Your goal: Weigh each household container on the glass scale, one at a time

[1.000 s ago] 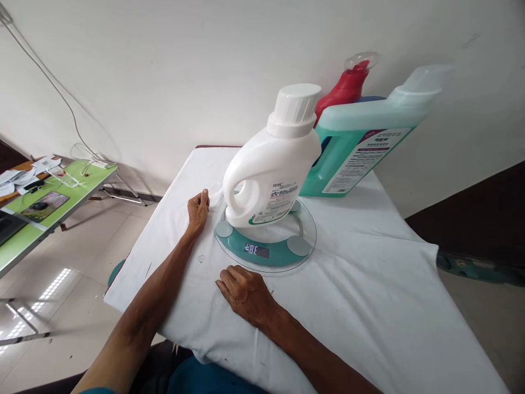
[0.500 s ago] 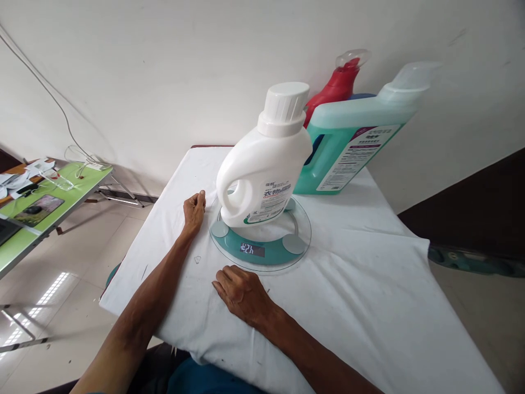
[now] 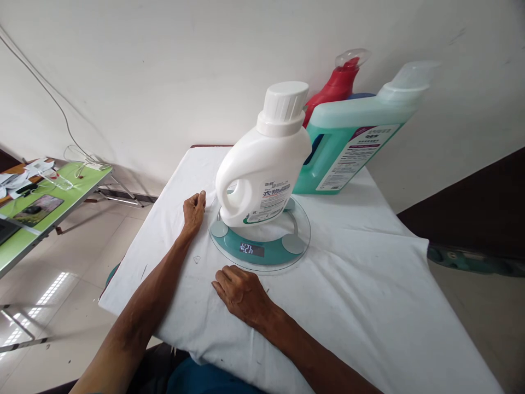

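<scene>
Both hands lie on the white cloth that covers the table [image 3: 369,306], and neither grips anything. Beside the left rim of the round glass scale [image 3: 259,246], the left hand [image 3: 194,212] rests loosely curled, fingers drawn together, close to the rim or perhaps just touching it; the view is too flat to tell. Just in front of the scale, the right hand [image 3: 240,293] lies palm down with its fingers relaxed and bent, apart from the glass. On the scale stands a white detergent bottle [image 3: 262,169] with a white ribbed cap, its handle turned toward the left hand, and the scale's small display is lit below it. Behind the scale, against the wall, stand a green jug [image 3: 348,148] and a red bottle [image 3: 334,87].
</scene>
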Demonstrator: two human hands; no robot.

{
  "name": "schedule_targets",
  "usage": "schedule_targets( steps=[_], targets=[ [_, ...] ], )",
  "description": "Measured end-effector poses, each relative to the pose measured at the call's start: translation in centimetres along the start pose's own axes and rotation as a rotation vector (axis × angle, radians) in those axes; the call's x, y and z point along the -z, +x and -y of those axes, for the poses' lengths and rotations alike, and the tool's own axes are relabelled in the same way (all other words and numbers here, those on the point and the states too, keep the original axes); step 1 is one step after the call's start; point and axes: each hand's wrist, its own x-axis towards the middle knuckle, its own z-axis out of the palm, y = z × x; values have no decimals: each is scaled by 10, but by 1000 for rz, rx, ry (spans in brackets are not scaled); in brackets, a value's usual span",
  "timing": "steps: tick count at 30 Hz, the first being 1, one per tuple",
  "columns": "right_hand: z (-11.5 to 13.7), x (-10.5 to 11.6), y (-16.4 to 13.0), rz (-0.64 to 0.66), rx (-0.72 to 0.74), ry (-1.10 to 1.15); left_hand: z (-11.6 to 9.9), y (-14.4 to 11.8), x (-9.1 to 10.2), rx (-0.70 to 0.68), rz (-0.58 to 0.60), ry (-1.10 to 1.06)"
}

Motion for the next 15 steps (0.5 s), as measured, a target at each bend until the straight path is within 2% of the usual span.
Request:
schedule_targets(
  steps=[15],
  targets=[
    [0, 0, 0, -36, 16, -17, 1, 0, 1, -5, -1, 59]
  ],
)
